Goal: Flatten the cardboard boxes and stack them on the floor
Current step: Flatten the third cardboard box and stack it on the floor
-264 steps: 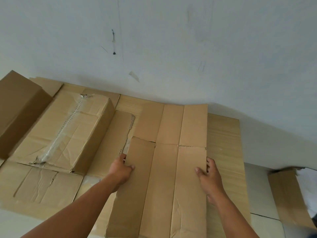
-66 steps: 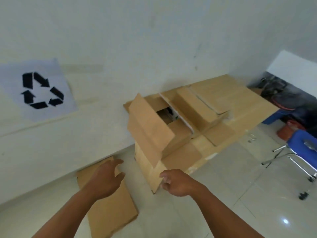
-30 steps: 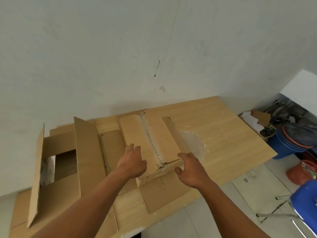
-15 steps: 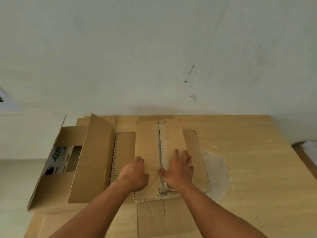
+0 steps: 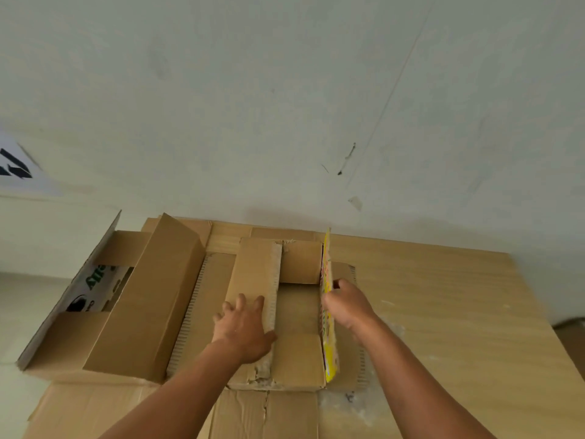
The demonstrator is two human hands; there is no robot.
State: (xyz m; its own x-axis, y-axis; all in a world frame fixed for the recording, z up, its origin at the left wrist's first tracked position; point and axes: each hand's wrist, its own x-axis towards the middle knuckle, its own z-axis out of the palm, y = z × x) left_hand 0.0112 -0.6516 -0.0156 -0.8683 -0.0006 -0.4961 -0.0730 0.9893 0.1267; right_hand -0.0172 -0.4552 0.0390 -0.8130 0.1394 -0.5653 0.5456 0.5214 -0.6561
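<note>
While the left hand [image 5: 245, 327] presses flat, splayed, the right hand [image 5: 346, 304] should fold its pinched flap [image 5: 327, 312] fully outward.

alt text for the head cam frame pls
Right hand lifts one top flap of a cardboard box upright, showing its yellow printed side; left hand presses the other flap flat. Another opened box sits to the left, against a white wall.

Left hand [image 5: 243, 324] flat, fingers spread, palm down; right hand [image 5: 346, 304] in a closed grip, both forearms extended forward.
</note>
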